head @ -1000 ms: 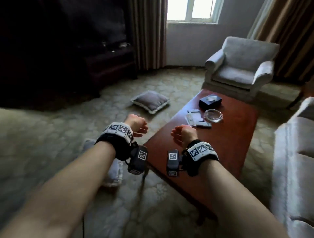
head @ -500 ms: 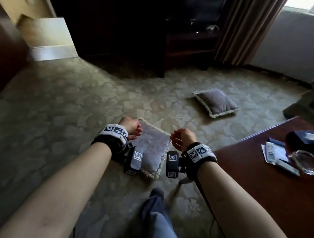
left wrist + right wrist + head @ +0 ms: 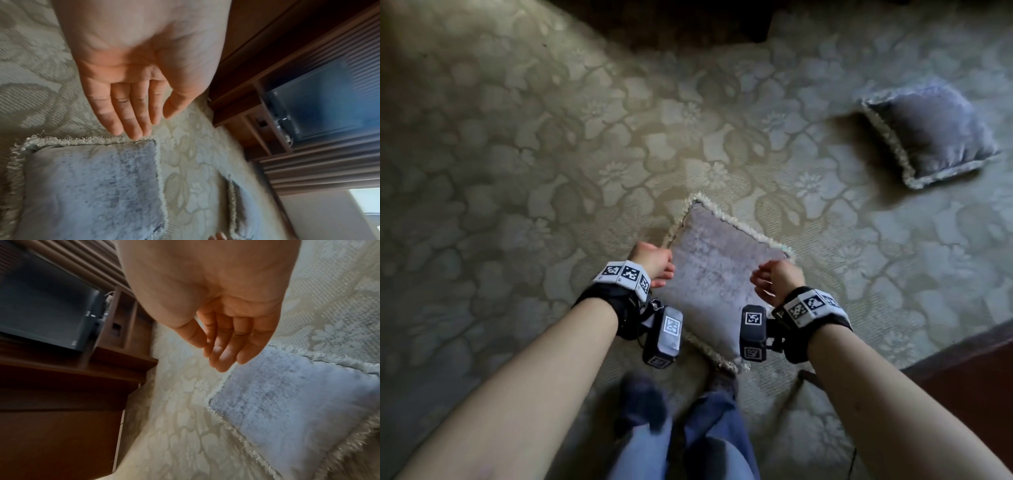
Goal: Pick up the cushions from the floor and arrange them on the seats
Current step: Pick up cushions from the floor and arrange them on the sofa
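Your left hand hangs over the left edge of the near cushion; in the left wrist view its fingers are straight and side by side, thumb slightly apart, holding nothing. The tips appear right at the cushion's fringe, but contact cannot be confirmed.

Your right hand hangs over the cushion's right corner. In the right wrist view its fingers are loosely extended and close together, nothing held, and seem just above the fabric.

The near cushion is grey-lilac with pale fringe. It lies flat on the patterned carpet, directly in front of your feet and between both wrists.

A second cushion, darker grey with the same fringe, lies on the carpet well apart, to the upper right.

The corner of a red-brown counter shows at the lower right. A dark wooden cabinet stands at the far edge of the carpet, with a dark screen on it.
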`<state>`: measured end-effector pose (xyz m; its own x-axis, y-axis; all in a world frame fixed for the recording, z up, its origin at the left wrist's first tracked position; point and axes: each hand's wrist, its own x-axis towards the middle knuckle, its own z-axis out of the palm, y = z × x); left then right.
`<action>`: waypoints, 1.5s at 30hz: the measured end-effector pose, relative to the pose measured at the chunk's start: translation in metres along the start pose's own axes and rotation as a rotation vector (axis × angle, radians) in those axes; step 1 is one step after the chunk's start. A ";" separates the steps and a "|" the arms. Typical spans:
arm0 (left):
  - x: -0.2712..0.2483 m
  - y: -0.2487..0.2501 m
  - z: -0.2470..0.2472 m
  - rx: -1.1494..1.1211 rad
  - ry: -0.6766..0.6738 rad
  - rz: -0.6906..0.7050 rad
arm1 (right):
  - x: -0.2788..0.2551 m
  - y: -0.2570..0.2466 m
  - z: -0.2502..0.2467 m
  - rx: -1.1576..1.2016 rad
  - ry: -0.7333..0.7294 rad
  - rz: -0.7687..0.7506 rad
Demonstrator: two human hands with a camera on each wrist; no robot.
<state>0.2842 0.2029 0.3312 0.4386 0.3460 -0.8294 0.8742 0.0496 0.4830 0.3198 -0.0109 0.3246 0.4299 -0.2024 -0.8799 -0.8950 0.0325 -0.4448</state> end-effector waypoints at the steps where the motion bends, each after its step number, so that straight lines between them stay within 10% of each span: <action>1: 0.030 0.003 0.003 0.001 -0.006 -0.012 | 0.022 0.000 0.009 0.003 0.023 0.030; 9: 0.230 -0.012 0.031 0.171 -0.037 -0.074 | 0.200 0.047 0.051 0.003 0.227 0.171; 28: 0.475 -0.086 0.147 0.364 0.020 0.008 | 0.453 0.160 0.029 -0.094 0.470 0.323; 36: 0.446 -0.069 0.153 0.483 0.099 0.040 | 0.441 0.150 0.022 0.041 0.523 0.217; 45: 0.237 0.048 0.130 0.471 -0.032 0.164 | 0.207 0.069 -0.062 0.177 0.676 0.194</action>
<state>0.4573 0.1650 0.1213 0.5782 0.2843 -0.7647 0.7888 -0.4344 0.4349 0.3397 -0.1117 0.1217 0.0469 -0.7363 -0.6750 -0.8904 0.2755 -0.3624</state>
